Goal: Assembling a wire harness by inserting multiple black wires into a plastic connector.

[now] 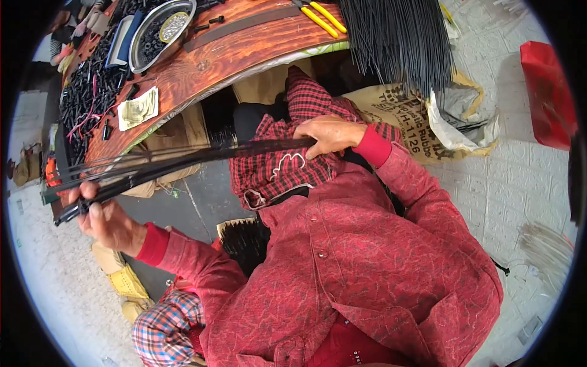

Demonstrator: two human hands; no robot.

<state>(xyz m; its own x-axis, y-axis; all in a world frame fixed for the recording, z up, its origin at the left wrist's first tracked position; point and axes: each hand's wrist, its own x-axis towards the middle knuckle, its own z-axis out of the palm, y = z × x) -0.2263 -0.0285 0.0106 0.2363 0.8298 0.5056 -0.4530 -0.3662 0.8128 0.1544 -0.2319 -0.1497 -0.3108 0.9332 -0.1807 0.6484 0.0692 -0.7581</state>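
A bundle of long, thin black strands (214, 154) stretches between my hands above my lap. My left hand (110, 223) pinches its left end, where thicker black tips stick out past the fingers. My right hand (333, 134) is closed round the opposite end, over a red-and-black checked cloth (263, 165) on my lap. Between the hands some strands fan apart and look blurred. What lies inside the right hand's grip is hidden by the fingers.
Beyond the bundle stands a wooden table (244, 52) with a heap of small black parts (92, 98), a metal tray (153, 58), banknotes (138, 110) and yellow-handled pliers (324, 18). Black strands (397, 43) overhang its right end, above a printed sack (391, 116). A red bag (547, 95) stands far right.
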